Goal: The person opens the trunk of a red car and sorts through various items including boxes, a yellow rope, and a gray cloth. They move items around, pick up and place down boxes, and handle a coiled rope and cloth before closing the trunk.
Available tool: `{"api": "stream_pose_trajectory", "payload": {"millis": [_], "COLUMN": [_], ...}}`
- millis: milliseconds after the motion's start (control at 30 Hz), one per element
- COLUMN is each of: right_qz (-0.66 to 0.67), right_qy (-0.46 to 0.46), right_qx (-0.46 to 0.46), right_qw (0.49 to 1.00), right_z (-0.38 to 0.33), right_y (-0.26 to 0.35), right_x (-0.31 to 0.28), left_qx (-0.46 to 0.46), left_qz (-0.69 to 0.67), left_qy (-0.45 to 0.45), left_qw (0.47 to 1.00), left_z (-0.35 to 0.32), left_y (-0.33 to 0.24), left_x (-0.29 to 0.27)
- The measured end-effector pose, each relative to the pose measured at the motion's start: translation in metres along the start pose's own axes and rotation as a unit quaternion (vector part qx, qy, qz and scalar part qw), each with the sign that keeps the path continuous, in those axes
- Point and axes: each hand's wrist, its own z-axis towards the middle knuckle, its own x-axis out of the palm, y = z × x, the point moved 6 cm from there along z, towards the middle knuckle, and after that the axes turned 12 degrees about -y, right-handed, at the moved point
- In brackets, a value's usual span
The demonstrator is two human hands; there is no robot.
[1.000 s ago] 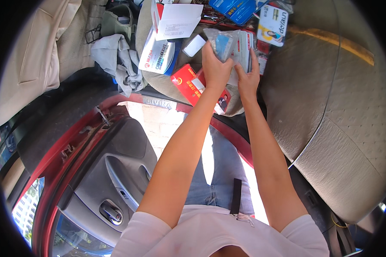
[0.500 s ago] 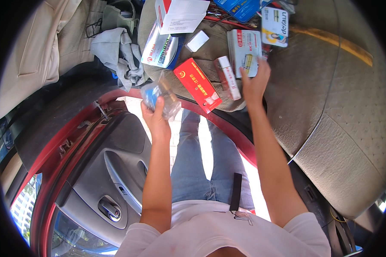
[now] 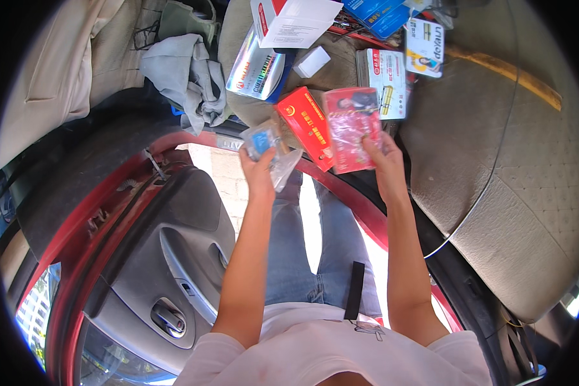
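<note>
My left hand is closed on a crinkled clear plastic bag with something small and blue inside. My right hand grips a glossy red and pink box by its right edge, its broad printed side turned up. That box hangs over the seat's front edge and partly overlaps a flat red box with gold print lying on the seat. Close beyond my right hand lies a white, red and green box.
On the car seat lie a small white box, a shiny silver-blue box, an opened white carton, blue packs and a white-yellow card. A grey cloth is at left. The open car door stands below it.
My right hand has lifted the red and pink box off the seat and turned its broad side up. My left hand has moved right with the bag.
</note>
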Motion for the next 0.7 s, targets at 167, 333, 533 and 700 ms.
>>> {"api": "stream_pose_trajectory", "payload": {"millis": [167, 333, 533, 700], "right_qz": [-0.027, -0.042, 0.081, 0.061], "right_qy": [0.099, 0.12, -0.02, -0.109], "right_qx": [-0.064, -0.026, -0.048, -0.101], "right_qw": [0.993, 0.992, 0.995, 0.987], "right_z": [0.041, 0.028, -0.01, -0.001], "right_y": [-0.046, -0.047, -0.063, -0.012], "right_x": [0.047, 0.037, 0.015, -0.006], "left_qx": [-0.088, 0.013, -0.074, -0.17], "left_qz": [-0.059, 0.083, 0.23, 0.157], "left_qy": [0.009, 0.198, 0.347, 0.423], "left_qw": [0.994, 0.977, 0.906, 0.876], "left_z": [-0.007, -0.014, -0.005, -0.035], "left_y": [0.013, 0.003, -0.003, 0.025], "left_x": [0.051, 0.085, 0.112, 0.133]}}
